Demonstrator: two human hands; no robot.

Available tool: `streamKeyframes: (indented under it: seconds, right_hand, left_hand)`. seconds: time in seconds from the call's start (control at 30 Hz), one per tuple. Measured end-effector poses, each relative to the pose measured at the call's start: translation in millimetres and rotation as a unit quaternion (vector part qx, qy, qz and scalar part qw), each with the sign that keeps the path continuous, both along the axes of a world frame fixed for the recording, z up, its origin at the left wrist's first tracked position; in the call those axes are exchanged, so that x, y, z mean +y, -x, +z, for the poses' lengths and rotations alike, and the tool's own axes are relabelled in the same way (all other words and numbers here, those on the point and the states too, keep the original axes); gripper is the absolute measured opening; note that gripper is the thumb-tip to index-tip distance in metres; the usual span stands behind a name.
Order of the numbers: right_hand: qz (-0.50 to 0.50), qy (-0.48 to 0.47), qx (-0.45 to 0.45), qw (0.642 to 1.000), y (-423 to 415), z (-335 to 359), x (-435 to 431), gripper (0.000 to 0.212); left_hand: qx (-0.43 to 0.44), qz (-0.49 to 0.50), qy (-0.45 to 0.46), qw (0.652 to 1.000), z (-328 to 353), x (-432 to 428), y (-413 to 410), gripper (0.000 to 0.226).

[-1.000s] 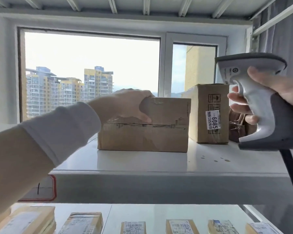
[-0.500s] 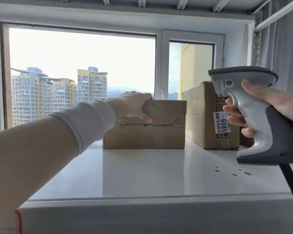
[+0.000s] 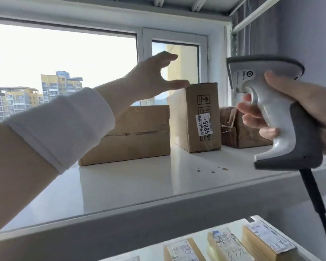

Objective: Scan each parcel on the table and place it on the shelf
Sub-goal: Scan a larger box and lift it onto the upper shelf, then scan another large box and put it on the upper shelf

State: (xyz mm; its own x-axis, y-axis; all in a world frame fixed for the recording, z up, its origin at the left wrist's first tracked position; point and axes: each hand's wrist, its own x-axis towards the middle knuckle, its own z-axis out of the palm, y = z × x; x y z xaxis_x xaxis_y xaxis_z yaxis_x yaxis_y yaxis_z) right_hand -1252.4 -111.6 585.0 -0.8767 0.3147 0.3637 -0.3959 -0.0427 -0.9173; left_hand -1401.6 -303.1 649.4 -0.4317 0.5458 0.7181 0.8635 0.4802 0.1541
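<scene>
Head view: the left hand [image 3: 149,78] hovers with fingers spread and empty above the box [image 3: 135,134] set flat on the shelf [image 3: 139,185], while the right hand [image 3: 309,106] grips the scanner [image 3: 271,110] aside.

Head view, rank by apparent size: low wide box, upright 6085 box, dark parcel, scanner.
1. low wide brown cardboard box
2. upright brown cardboard box with the 6085 sticker
3. dark brown taped parcel, partly hidden
Unranked: white-and-grey handheld scanner, far nearer the camera.
</scene>
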Motion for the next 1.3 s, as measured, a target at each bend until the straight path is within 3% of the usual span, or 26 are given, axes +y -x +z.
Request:
streamKeyframes:
  seconds: [0.13,0.27,0.37,0.47,0.67,0.97,1.3]
  right_hand:
    - [-0.08,0.005,0.002,0.997,-70.1,-9.0,26.5,0.049]
    - [-0.158,0.01,0.001,0.987,-165.7,-19.1,59.7,0.044]
    - [-0.226,0.016,-0.007,0.974,-247.9,-27.9,83.5,0.043]
    - [-0.292,0.023,-0.027,0.956,-328.8,-40.5,106.6,0.045]
    - [-0.417,0.062,-0.06,0.905,-475.4,-67.7,152.2,0.038]
    - [-0.548,0.145,-0.119,0.815,-635.8,-128.9,228.8,0.035]
    - [-0.628,0.245,-0.205,0.71,-757.1,-240.5,347.3,0.016]
  left_hand:
    - [-0.03,-0.135,-0.063,0.988,-1.5,65.1,-66.5,0.061]
    - [-0.085,-0.225,-0.075,0.968,-16.5,138.5,-148.2,0.042]
    - [-0.157,-0.3,-0.077,0.938,-36.5,191.2,-222.1,0.045]
    - [-0.189,-0.353,-0.06,0.914,-60.8,245.2,-301.0,0.027]
    - [-0.304,-0.464,-0.019,0.832,-108.3,342.9,-445.0,0.045]
    - [-0.449,-0.531,0.105,0.711,-201.3,472.1,-584.7,0.051]
    - [-0.551,-0.462,0.266,0.641,-367.7,618.5,-660.3,0.073]
